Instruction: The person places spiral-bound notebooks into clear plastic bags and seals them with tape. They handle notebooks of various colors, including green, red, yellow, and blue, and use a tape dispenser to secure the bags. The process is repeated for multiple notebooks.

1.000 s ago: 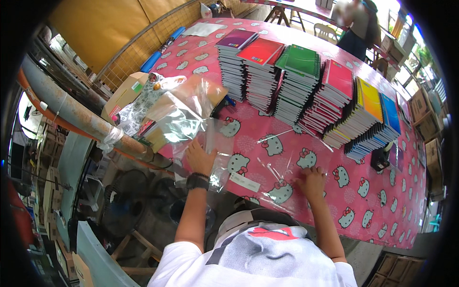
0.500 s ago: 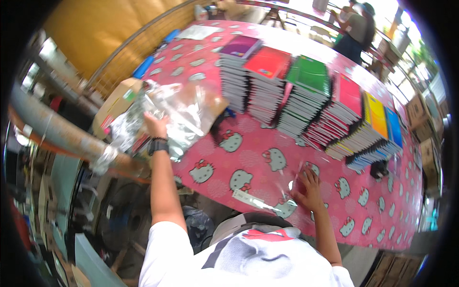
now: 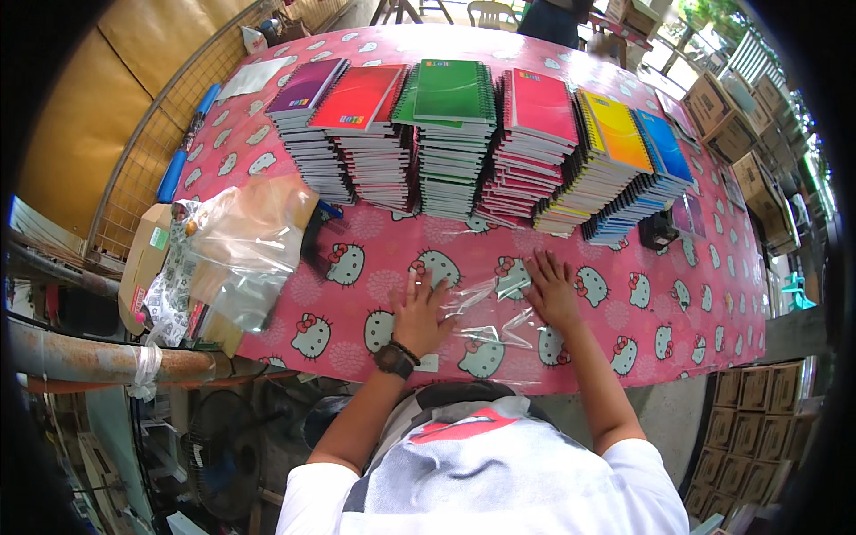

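A clear plastic bag (image 3: 499, 310) lies flat and creased on the table in front of me. My left hand (image 3: 423, 314) rests by its left side, fingers spread. On the bag's right side lies my right hand (image 3: 554, 292), palm down with the fingers stretched out. Beyond both hands stand tall stacks of spiral notebooks in a row: purple (image 3: 308, 86), red (image 3: 358, 98), green (image 3: 453, 91), pink (image 3: 540, 103), yellow (image 3: 615, 130) and blue (image 3: 662, 144). A pile of clear plastic bags (image 3: 250, 254) sits left of my left hand.
A pink patterned cloth (image 3: 678, 303) covers the table. A cardboard box (image 3: 143, 259) and a rusty pipe (image 3: 71, 364) are at the left edge. Near the blue stack is a small black object (image 3: 658, 232). Cartons (image 3: 758, 410) are piled at the right; a person (image 3: 553, 22) stands at the back.
My left hand has come from the pile of plastic bags to the table in front of me. A clear bag now lies between my hands. The view has turned to the left.
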A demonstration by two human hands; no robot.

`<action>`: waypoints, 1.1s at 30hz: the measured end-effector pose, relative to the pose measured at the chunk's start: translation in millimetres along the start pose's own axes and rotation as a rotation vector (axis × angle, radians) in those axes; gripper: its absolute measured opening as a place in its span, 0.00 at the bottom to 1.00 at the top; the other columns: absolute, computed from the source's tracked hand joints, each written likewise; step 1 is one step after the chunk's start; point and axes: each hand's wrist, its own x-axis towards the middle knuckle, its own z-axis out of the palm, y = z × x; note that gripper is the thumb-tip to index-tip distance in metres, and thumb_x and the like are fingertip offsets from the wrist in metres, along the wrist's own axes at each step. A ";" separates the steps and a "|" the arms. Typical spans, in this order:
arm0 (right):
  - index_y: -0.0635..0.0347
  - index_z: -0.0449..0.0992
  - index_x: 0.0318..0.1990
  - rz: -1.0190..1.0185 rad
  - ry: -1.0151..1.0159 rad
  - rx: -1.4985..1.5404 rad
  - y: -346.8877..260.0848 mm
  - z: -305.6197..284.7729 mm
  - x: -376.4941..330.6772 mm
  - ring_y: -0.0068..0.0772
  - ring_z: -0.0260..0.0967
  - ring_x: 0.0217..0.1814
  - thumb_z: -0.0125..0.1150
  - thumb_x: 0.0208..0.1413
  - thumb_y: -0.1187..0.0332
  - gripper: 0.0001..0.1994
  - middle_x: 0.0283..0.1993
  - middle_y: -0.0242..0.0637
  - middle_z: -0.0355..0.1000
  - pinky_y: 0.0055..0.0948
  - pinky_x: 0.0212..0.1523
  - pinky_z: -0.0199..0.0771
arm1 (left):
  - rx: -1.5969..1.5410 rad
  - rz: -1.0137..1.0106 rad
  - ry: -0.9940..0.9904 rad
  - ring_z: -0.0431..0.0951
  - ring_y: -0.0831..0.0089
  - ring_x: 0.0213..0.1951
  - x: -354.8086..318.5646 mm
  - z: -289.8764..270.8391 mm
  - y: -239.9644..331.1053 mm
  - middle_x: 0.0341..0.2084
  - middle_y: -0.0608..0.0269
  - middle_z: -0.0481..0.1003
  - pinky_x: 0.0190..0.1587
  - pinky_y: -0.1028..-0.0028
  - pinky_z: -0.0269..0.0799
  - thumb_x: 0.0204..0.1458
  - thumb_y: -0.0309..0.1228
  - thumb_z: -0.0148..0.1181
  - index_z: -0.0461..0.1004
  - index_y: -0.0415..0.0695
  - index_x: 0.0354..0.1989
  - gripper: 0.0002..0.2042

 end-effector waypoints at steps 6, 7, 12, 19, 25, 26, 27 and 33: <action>0.49 0.55 0.64 -0.009 -0.010 -0.023 -22.4 -10.4 -3.5 0.48 0.37 0.72 0.50 0.54 0.50 0.31 0.69 0.42 0.47 0.58 0.65 0.36 | -0.243 0.038 0.057 0.53 0.55 0.62 -4.4 -12.3 -1.8 0.57 0.54 0.59 0.58 0.38 0.41 0.43 0.37 0.60 0.61 0.48 0.58 0.30; 0.49 0.55 0.64 -0.020 -0.026 -0.021 -24.6 -2.5 -2.8 0.48 0.37 0.72 0.50 0.54 0.50 0.31 0.69 0.42 0.47 0.59 0.64 0.36 | -0.229 0.084 -0.027 0.56 0.56 0.60 -2.9 -11.7 0.9 0.55 0.55 0.61 0.58 0.38 0.41 0.42 0.35 0.59 0.61 0.48 0.57 0.30; 0.52 0.55 0.64 -0.041 0.030 0.046 -33.3 -9.7 1.8 0.48 0.38 0.71 0.49 0.54 0.50 0.31 0.67 0.43 0.48 0.59 0.64 0.36 | -0.246 0.104 -0.179 0.66 0.64 0.52 -16.5 -11.0 -15.2 0.43 0.63 0.70 0.58 0.41 0.42 0.39 0.31 0.58 0.68 0.50 0.50 0.23; 0.59 0.69 0.47 -0.224 0.328 0.284 -50.2 -54.0 44.8 0.48 0.59 0.53 0.59 0.47 0.65 0.18 0.49 0.42 0.66 0.47 0.51 0.57 | -0.302 -0.029 0.179 0.70 0.64 0.46 -22.5 -95.2 -57.2 0.37 0.63 0.73 0.54 0.53 0.53 0.36 0.27 0.57 0.75 0.49 0.38 0.15; 0.55 0.71 0.42 -0.675 0.699 0.124 -209.1 -169.0 179.5 0.35 0.65 0.44 0.59 0.45 0.70 0.14 0.38 0.33 0.68 0.37 0.47 0.60 | -0.569 -0.062 0.527 0.73 0.60 0.35 -10.8 -127.1 -67.0 0.28 0.59 0.75 0.43 0.64 0.62 0.41 0.25 0.57 0.76 0.44 0.34 0.10; 0.55 0.71 0.43 -0.639 0.667 0.024 -220.0 -167.7 200.9 0.34 0.65 0.45 0.59 0.45 0.70 0.15 0.40 0.33 0.68 0.38 0.48 0.59 | -0.518 -0.002 0.559 0.73 0.59 0.34 -10.0 -122.8 -64.8 0.28 0.59 0.75 0.42 0.64 0.63 0.42 0.25 0.56 0.76 0.44 0.34 0.09; 0.55 0.71 0.44 -0.612 0.631 -0.067 -225.3 -163.4 221.2 0.32 0.65 0.47 0.58 0.45 0.69 0.16 0.42 0.32 0.68 0.38 0.50 0.58 | -0.463 0.048 0.597 0.73 0.59 0.33 -12.6 -119.7 -65.8 0.27 0.59 0.75 0.41 0.64 0.64 0.43 0.25 0.56 0.75 0.43 0.35 0.09; 0.57 0.71 0.44 -0.433 0.252 -0.227 -248.1 -184.2 265.7 0.34 0.63 0.54 0.55 0.49 0.67 0.13 0.45 0.37 0.69 0.44 0.52 0.59 | -0.732 -0.184 0.644 0.75 0.63 0.34 -57.3 -115.2 -93.7 0.29 0.59 0.76 0.40 0.68 0.67 0.43 0.23 0.58 0.76 0.42 0.35 0.09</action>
